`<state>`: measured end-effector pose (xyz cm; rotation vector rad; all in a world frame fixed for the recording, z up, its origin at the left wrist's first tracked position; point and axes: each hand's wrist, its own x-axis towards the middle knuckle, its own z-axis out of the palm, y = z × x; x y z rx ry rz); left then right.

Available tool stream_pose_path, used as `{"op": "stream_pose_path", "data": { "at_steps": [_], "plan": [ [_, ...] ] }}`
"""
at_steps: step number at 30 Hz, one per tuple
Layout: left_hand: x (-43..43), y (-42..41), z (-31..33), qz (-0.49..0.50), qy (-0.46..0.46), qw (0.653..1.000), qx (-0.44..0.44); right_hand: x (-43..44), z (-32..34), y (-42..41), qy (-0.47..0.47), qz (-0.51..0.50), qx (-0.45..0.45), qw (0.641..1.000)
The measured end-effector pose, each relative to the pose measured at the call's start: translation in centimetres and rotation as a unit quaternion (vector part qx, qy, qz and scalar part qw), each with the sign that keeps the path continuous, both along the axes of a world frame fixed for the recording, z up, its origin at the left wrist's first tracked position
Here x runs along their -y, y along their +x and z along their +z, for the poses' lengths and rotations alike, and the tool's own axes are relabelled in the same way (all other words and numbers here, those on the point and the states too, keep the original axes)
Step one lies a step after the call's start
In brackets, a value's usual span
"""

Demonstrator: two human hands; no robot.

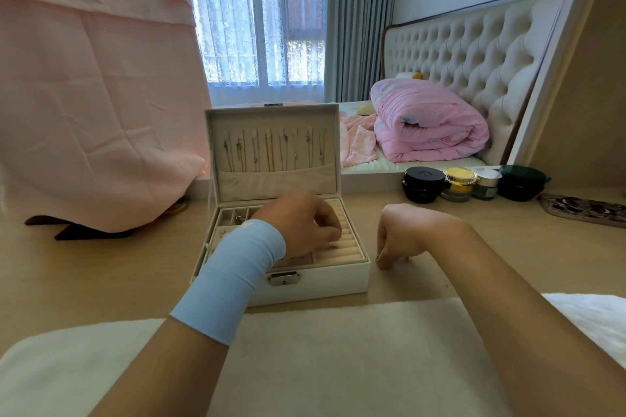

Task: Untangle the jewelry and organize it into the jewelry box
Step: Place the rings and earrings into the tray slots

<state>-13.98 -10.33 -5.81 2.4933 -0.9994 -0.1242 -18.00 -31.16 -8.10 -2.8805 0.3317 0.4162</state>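
Note:
A white jewelry box (318, 278) stands open on the wooden table. Several necklaces (271, 149) hang straight in its raised lid. My left hand (301, 223), with a light blue wrist sleeve, reaches into the box. Its curled fingertips pinch a small ring against the cream ring rolls (350, 242) on the box's right side. My right hand (406, 234) rests on the table just right of the box, fingers curled downward, pinching a small metal ring (376, 257) at the tabletop. The left compartments are partly hidden by my left wrist.
A pale cloth mat (338, 349) lies at the table's near edge. Several cosmetic jars (450, 184) stand at the back right beside a dark patterned tray (582, 210). A pink cloth (101, 112) drapes over something at the left. A bed lies behind.

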Motion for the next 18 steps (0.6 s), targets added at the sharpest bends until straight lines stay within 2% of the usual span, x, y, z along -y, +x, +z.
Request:
{"op": "stream_pose_path", "data": {
  "at_steps": [5,11,14,18],
  "plan": [
    [0.5,0.0,-0.6,0.004,-0.106,0.994,-0.003,0.1,2.5,-0.9,0.008,0.016,0.074,0.997],
    [0.3,0.4,-0.5,-0.004,-0.209,0.978,-0.015,-1.8,5.1,-1.9,0.137,0.075,0.223,0.962],
    [0.0,0.6,-0.5,0.015,-0.218,0.976,-0.007,-2.9,4.7,-1.6,0.176,0.087,0.247,0.949],
    [-0.5,0.9,-0.1,0.024,-0.149,0.987,-0.06,-3.2,4.1,-1.5,0.161,0.106,0.193,0.962]
  ]
}}
